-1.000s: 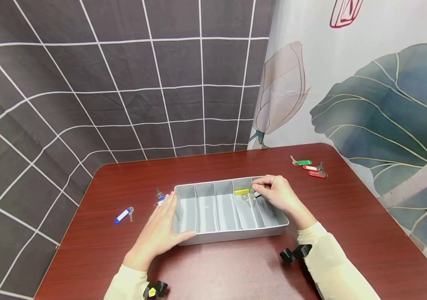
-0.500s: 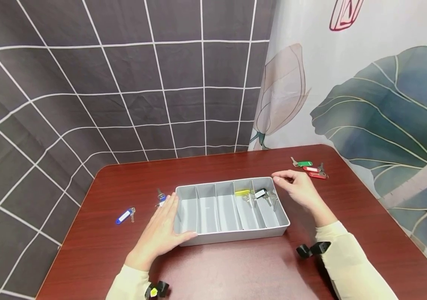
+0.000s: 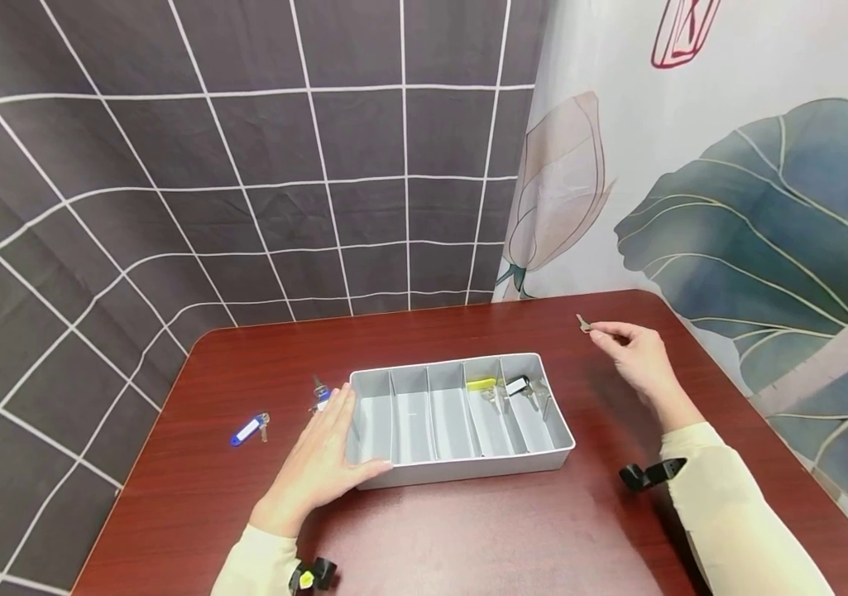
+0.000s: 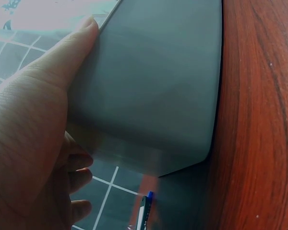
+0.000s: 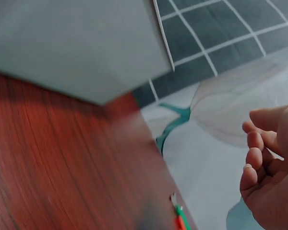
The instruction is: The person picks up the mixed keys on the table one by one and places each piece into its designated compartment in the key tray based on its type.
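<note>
My left hand (image 3: 317, 457) rests against the left front corner of a grey compartment tray (image 3: 468, 473), fingers along its left end, thumb over the front rim. In the left wrist view the thumb lies straight along the tray wall (image 4: 149, 76). My right hand (image 3: 635, 356) hovers past the tray's right end, fingers loosely curled. A key (image 3: 583, 324) shows beside its fingertips; in the right wrist view a green key tag (image 5: 180, 212) lies on the table, apart from the hand (image 5: 273, 163). A yellow key tag (image 3: 481, 384) and a black-edged key tag (image 3: 517, 385) lie in the rightmost two compartments.
Left of the tray lie a key with a blue tag (image 3: 248, 430) and more blue-tagged keys (image 3: 322, 393), partly behind the left hand. The red-brown table (image 3: 409, 530) ends at a grid-patterned curtain (image 3: 364, 207). Red tags at the far right are hidden by the right hand.
My right hand has left the rightmost compartment, where the black-edged tag and its keys now lie, and has moved right and back over the green and red tags. The left hand has stayed put.
</note>
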A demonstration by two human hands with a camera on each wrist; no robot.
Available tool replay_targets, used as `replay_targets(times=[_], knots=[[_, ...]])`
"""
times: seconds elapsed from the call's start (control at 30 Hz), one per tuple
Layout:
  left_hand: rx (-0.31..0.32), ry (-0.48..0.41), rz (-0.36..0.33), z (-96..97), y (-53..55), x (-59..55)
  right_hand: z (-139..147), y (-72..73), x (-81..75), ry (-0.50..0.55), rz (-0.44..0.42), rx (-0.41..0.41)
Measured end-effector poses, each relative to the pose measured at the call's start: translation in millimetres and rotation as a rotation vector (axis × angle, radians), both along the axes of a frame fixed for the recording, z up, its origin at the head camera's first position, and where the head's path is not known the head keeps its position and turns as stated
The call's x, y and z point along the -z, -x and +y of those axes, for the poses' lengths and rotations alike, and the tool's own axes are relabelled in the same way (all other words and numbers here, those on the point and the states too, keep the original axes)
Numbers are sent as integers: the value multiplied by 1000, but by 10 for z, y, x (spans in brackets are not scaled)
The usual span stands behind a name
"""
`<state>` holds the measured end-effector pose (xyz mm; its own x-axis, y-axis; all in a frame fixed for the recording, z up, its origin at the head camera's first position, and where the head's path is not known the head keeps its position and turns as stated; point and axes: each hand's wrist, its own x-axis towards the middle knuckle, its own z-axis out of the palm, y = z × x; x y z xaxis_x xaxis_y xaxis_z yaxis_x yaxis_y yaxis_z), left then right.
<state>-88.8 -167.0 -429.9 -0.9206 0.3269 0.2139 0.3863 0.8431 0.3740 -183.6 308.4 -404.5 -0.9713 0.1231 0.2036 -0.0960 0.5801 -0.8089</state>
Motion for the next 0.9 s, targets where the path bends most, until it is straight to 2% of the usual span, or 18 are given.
replay_targets(times=[0.23, 0.4, 0.7, 0.9], knots=[[3, -5, -4, 8, 4, 11, 243, 88, 87, -13, 8, 97], [3, -1, 2, 3, 3, 9, 370, 174, 132, -136, 8, 138], [1, -7, -3, 3, -5, 6, 550, 370, 254, -329, -10, 101], [0, -13, -3, 0, -2, 17, 591, 473, 379, -384, -52, 89]])
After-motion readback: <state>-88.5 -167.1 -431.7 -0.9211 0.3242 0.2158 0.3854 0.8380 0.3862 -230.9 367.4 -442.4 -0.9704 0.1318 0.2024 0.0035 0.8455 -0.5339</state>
